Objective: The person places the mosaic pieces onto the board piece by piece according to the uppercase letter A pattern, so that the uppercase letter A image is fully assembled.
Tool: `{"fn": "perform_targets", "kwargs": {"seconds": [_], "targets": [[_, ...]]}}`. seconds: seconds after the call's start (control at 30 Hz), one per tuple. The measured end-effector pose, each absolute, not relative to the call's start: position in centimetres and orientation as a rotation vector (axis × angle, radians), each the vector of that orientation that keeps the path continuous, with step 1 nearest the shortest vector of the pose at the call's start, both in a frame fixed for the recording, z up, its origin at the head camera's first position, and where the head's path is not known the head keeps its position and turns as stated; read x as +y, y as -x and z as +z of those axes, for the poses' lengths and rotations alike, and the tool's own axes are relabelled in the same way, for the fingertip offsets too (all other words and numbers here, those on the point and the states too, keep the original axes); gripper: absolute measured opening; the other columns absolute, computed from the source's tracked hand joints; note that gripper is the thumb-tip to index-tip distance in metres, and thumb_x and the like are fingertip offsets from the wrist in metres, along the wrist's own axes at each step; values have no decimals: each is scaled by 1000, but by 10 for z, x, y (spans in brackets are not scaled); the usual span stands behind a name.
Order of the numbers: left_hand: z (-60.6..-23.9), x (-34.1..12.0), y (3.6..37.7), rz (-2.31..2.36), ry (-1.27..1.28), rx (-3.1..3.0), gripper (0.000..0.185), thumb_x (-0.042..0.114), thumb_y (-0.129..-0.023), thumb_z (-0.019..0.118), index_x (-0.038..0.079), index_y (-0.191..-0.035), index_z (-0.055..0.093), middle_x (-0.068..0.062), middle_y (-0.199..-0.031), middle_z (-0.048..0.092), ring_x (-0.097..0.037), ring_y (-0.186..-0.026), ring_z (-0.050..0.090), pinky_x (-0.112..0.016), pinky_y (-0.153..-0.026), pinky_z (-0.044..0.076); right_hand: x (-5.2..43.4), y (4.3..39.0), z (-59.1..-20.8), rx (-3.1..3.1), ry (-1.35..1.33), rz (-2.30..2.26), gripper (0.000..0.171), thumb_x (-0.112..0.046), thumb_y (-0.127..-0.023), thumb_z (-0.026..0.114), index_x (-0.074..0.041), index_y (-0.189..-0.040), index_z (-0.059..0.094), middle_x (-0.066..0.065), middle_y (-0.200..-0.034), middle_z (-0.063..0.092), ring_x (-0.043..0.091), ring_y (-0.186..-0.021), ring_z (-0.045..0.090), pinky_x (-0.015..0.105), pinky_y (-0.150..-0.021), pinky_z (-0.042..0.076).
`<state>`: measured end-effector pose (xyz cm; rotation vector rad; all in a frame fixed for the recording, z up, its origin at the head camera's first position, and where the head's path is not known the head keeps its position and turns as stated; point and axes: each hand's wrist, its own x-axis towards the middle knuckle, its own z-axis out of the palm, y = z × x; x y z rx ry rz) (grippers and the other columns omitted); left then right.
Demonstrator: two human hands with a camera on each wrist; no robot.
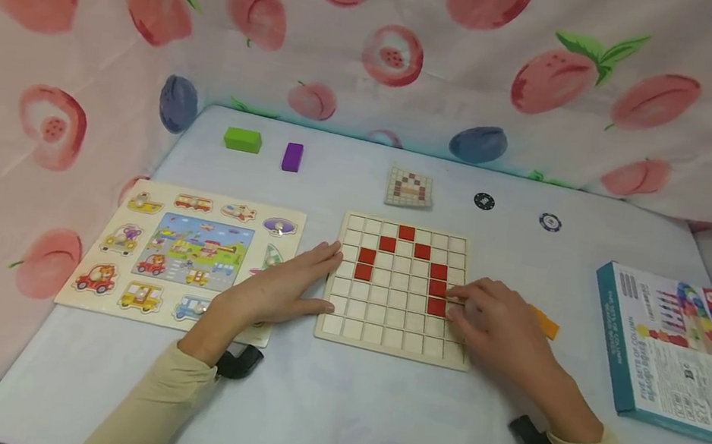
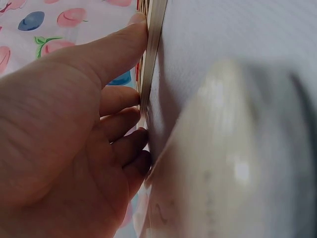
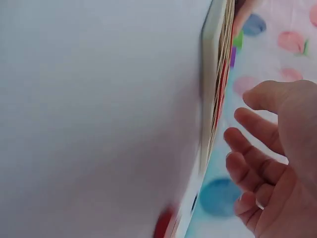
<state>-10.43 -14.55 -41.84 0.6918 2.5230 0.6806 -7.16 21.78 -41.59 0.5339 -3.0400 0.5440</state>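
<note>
Centrally on the pale worktop (image 1: 333, 418) lies the wooden grid board (image 1: 398, 287), flat, w/ red tiles (image 1: 436, 288) seated in an arch-like pattern that's only partly filled. Left of it sits a vehicle peg puzzle (image 1: 182, 251); well to the right, a teal game box (image 1: 678, 354).

Left hand (image 1: 280, 289) rests flat, fingers straight, against the board's left edge, apparently steadying it. Right hand (image 1: 498, 321) lies over the board's right side, fingers loosely spread and reaching onto the lowest red tile of the right column; right wrist view shows no tile pinched.

Step in hand looks like seating or nudging that tile square into its cell. Next move prob. calls for light fingertip pressure w/o shifting neighbours, left hand bracing.

An orange piece (image 1: 546, 324) peeks out just beside the right hand. Far side: pattern card (image 1: 410, 189), green block (image 1: 243, 140), purple block (image 1: 293, 156).
</note>
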Motion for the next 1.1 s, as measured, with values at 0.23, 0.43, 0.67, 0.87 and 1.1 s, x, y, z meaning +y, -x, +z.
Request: {"fn": "perform_targets", "kwargs": {"seconds": [0.23, 0.43, 0.67, 0.87, 1.1], "targets": [[-418, -150, 103, 701, -669, 2523, 89, 43, -101, 73, 18, -171, 24, 4, -182, 9, -22, -171, 8, -49, -137, 24, 272, 42, -414, -3174, -201, 369, 38, -39, -85, 89, -14, -111, 79, 5, -96, 70, 21, -83, 59, 32, -69, 48], [-416, -151, 102, 693, -654, 2527, 90, 44, -102, 72, 19, -172, 22, 4, -182, 8, -22, -171, 8, -50, -137, 23, 292, 30, -417, -3192, -151, 319, 37, -40, -85, 89, -10, -104, 78, 15, -105, 74, 34, -93, 65, 50, -77, 58], [-417, -150, 103, 709, -667, 2526, 89, 45, -101, 72, 19, -171, 24, 3, -182, 10, -23, -171, 9, -51, -136, 24, 299, 30, -417, -3130, -266, 354, 23, -22, -84, 89, -14, -103, 77, 16, -111, 77, 34, -97, 68, 51, -80, 59], [-416, -147, 104, 712, -689, 2518, 89, 44, -101, 72, 17, -171, 24, 2, -182, 10, -24, -171, 9, -51, -137, 24, 294, 35, -410, -3148, -268, 383, 24, -24, -85, 89, -14, -105, 79, 12, -108, 78, 25, -88, 63, 34, -70, 51], [-418, -147, 104, 710, -699, 2517, 89, 43, -102, 72, 16, -171, 23, 0, -182, 10, -25, -170, 9, -50, -136, 25, 240, 51, -403, -3061, -458, 538, 21, -24, -85, 90, -19, -103, 80, 4, -109, 79, 26, -100, 69, 46, -85, 60]]}}
